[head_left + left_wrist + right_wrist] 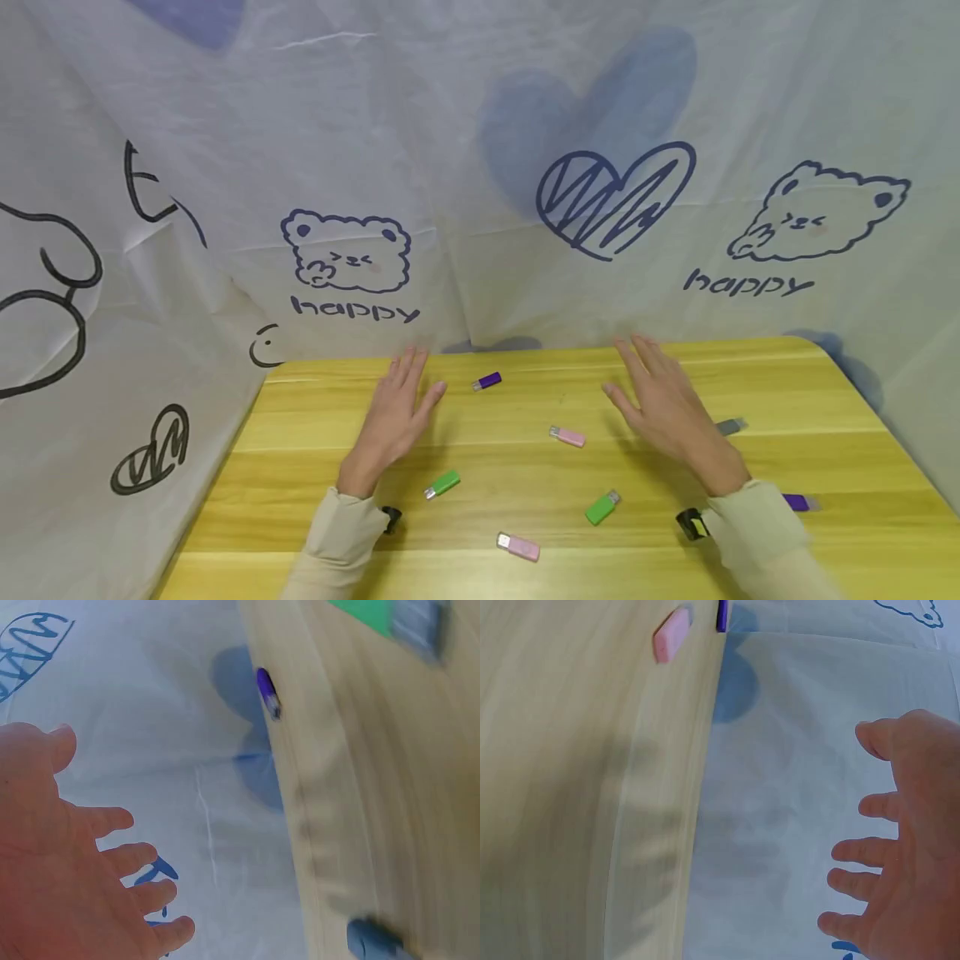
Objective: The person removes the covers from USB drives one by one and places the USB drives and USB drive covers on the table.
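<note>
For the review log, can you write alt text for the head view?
Two open hands, left hand and right hand, hover palm-down over a yellow wooden table scattered with small purple, pink, green and grey USB sticks. A white cloth printed with bears and hearts hangs behind.

Table (825, 417): yellow wood-grain top, smooth with a soft sheen. Backdrop cloth (465, 125): thin white printed fabric, matt and creased. USB sticks, such as the far purple stick (487, 382) and the near pink stick (518, 546): smooth coloured plastic bodies with shiny metal plugs. Sleeve (341, 542): matt beige knit cloth.
</note>
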Available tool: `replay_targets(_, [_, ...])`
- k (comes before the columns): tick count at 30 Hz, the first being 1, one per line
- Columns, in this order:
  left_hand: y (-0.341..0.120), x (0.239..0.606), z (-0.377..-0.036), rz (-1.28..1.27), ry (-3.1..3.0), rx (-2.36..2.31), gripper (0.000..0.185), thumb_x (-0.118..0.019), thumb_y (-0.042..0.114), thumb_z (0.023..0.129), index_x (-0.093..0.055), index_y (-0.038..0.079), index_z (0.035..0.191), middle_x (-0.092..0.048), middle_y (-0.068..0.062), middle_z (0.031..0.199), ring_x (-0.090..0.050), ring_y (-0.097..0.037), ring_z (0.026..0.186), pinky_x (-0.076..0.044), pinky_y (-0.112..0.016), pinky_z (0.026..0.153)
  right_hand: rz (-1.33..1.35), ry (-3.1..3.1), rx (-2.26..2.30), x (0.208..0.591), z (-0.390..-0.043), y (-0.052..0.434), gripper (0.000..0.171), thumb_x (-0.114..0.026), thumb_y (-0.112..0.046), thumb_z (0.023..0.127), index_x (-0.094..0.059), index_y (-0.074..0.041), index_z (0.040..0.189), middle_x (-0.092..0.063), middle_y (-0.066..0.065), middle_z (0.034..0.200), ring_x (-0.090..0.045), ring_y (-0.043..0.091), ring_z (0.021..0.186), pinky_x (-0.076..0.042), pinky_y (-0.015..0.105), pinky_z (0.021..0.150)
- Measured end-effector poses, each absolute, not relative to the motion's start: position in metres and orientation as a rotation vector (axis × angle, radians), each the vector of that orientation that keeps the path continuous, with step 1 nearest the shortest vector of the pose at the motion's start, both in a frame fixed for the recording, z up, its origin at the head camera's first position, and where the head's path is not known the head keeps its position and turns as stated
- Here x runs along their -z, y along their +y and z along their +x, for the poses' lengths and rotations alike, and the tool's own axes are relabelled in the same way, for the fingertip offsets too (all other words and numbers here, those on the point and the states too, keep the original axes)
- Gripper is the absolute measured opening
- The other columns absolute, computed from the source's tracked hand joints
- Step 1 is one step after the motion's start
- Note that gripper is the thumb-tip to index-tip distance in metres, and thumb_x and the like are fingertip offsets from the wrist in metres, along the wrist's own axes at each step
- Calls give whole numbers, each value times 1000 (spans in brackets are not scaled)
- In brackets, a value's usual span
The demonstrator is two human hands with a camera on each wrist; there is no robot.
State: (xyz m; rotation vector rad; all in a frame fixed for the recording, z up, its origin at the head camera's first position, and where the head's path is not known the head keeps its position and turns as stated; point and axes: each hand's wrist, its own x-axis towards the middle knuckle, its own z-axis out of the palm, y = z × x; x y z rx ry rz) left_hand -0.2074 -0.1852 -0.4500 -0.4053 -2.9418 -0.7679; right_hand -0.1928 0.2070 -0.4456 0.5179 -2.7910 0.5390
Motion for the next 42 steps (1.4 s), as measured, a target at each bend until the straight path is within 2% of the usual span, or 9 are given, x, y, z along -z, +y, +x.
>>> replay_targets(9, [-165, 447, -213, -502, -2744, 1175, 65, -36, 45, 112, -21, 8, 164, -10, -13, 171, -14, -36, 155, -13, -56, 124, 601, -2689, -646, 451, -207, 184, 63, -59, -35, 105, -39, -1, 154, -31, 29, 160, -30, 48, 146, -28, 66, 116])
replay_targets(15, [-156, 448, -217, -458, -2611, 1292, 60, -42, 41, 111, -34, 6, 159, -28, -16, 166, -27, -37, 151, -21, -57, 122, 679, -2712, -815, 454, -217, 161, 61, -59, -36, 105, -39, -6, 154, -28, 25, 163, -28, 44, 149, -29, 64, 116])
replay_targets(20, [-153, 452, -217, -389, -2516, 1374, 54, -49, 35, 110, -43, 5, 154, -42, -17, 158, -42, -42, 141, -33, -59, 116, 742, -2727, -927, 458, -223, 142, 62, -63, -35, 104, -40, -8, 155, -29, 23, 163, -30, 42, 149, -32, 62, 116])
replay_targets(25, [-149, 457, -220, -347, -2468, 1453, 50, -55, 30, 108, -48, 3, 150, -48, -18, 153, -51, -45, 132, -40, -63, 109, 810, -2712, -896, 459, -232, 127, 56, -65, -31, 103, -47, -8, 150, -40, 22, 157, -37, 39, 145, -35, 57, 116])
replay_targets(32, [-152, 456, -220, -279, -2453, 1480, 44, -65, 14, 103, -54, 2, 143, -58, -22, 139, -59, -45, 123, -47, -62, 103, 908, -2764, -967, 453, -250, 95, 48, -71, -19, 99, -56, -7, 143, -53, 10, 142, -49, 30, 133, -44, 47, 111])
replay_targets(38, [-154, 462, -224, -202, -2490, 1480, 43, -66, 11, 102, -55, 4, 143, -61, -22, 134, -64, -41, 115, -54, -56, 96, 956, -2810, -876, 456, -266, 72, 42, -73, -11, 96, -62, -5, 136, -57, 11, 137, -53, 29, 127, -47, 43, 107])
replay_targets(42, [-151, 467, -225, -204, -2503, 1502, 44, -65, 10, 102, -54, 3, 143, -61, -23, 133, -65, -41, 111, -56, -54, 94, 961, -2872, -838, 464, -275, 62, 39, -72, -6, 94, -64, -3, 132, -59, 14, 133, -56, 31, 122, -49, 44, 104])
